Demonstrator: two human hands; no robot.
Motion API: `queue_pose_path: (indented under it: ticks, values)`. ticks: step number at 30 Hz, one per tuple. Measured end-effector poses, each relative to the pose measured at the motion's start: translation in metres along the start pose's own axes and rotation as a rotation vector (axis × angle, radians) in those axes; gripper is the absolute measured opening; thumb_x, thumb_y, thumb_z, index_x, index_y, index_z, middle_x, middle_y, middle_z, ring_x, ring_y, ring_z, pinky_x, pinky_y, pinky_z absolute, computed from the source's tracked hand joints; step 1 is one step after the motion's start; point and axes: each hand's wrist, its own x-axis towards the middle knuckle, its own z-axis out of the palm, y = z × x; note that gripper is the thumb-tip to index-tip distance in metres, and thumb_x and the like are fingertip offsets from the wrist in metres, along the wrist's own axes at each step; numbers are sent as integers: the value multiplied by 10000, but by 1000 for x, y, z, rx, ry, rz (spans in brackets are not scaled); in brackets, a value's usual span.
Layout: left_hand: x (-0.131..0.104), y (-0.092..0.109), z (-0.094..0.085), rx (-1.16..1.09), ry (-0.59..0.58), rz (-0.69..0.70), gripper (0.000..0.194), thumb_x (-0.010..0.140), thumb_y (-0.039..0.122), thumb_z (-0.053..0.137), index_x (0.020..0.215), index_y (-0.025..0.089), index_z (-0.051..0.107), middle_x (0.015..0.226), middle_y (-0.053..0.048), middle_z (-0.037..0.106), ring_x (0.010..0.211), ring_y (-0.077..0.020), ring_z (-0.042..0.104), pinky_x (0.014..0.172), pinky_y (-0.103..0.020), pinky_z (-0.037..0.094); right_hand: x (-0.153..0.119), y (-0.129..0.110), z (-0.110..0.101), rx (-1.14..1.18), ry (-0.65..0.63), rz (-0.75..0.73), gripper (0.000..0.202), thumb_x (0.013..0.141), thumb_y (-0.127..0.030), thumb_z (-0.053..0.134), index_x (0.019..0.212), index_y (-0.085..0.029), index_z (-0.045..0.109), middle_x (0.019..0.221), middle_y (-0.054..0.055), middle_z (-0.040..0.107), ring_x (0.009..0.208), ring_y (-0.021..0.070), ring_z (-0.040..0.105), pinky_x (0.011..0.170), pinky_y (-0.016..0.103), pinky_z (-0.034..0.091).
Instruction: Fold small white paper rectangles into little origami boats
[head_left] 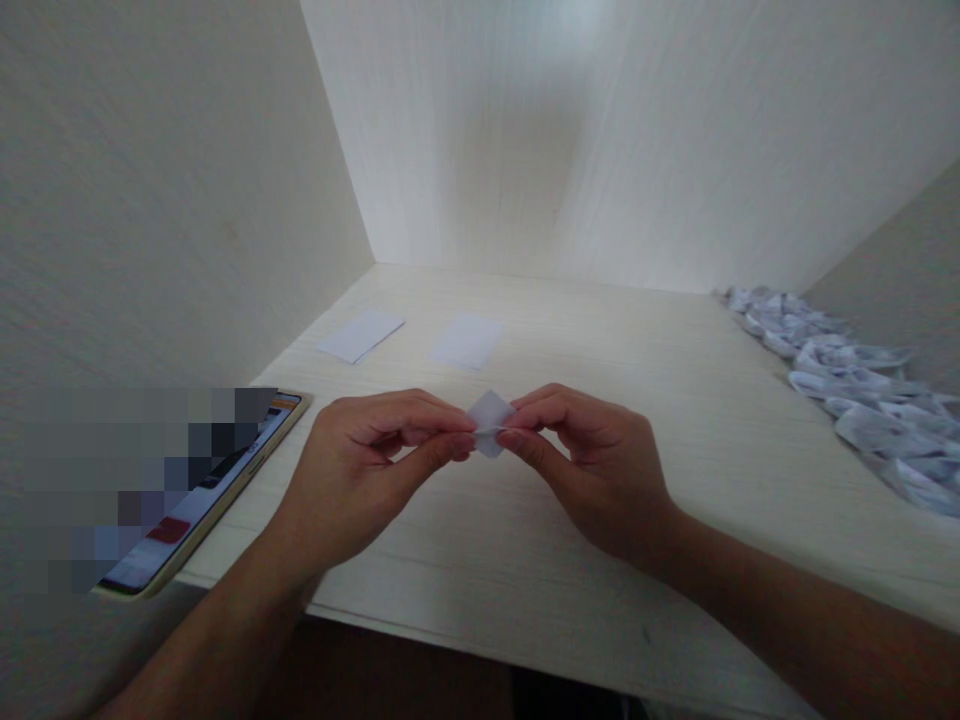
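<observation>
Between my two hands is a small folded piece of white paper, diamond-shaped, with a crease or edge running across its middle. My left hand pinches its left corner between thumb and fingers. On the opposite corner, my right hand has the same kind of pinch. Both hands are held above the front half of the table, fingertips close together. The fingers partly hide the paper's side corners.
A stack of white paper and a thinner white sheet lie farther back on the pale table. Several folded white paper pieces run along the right side. A phone leans at the left wall. Panels enclose the back and sides.
</observation>
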Motion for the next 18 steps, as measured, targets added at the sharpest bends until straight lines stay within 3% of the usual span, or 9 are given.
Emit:
queue_pose_path:
  ticks: [9,18]
  values:
    - [1,-1,1,-61,94,-117,112,853,300,801,897,198,807,786,-33,804,699,-173,753,651,-251,611,1,0,-5,-258,23,-135,46,894,-206,745,869,-236,721,768,-23,785,651,133,720,605,240,555]
    - [-2,0,4,244,81,131,66,945,260,687,944,236,748,841,-8,796,750,-157,741,712,-265,569,-1,2,-5,-388,39,-167,98,943,-152,659,877,-221,637,645,-69,675,544,84,633,563,200,472]
